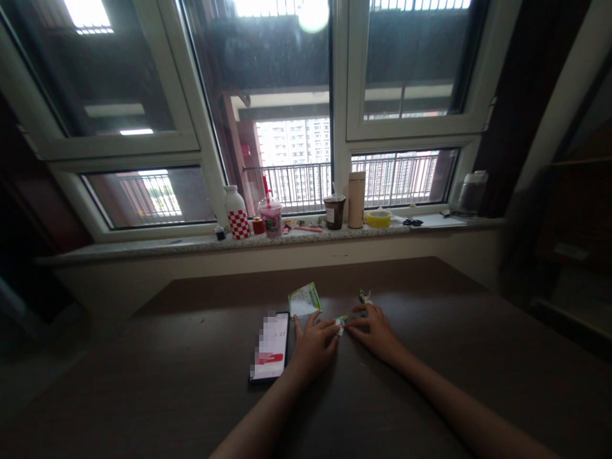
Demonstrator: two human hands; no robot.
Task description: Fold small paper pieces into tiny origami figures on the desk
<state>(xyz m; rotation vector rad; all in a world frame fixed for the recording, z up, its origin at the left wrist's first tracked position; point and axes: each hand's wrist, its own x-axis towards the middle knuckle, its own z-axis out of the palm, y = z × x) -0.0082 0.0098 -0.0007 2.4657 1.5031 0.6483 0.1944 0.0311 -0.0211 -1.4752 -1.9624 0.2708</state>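
A small white and green folded paper piece (341,324) is pinched between the fingertips of both hands, low over the dark brown wooden table (430,382). It is gripped narrowly by the left hand (313,344) from 9 o'clock and by the right hand (375,331) from 3 o'clock. A black smartphone with a lit screen (271,346) is laid just beside the left hand at 9 o'clock. A green and white paper card (305,299) is seen near the piece at 11 o'clock, and a small colourful crumpled object (365,296) at 1 o'clock.
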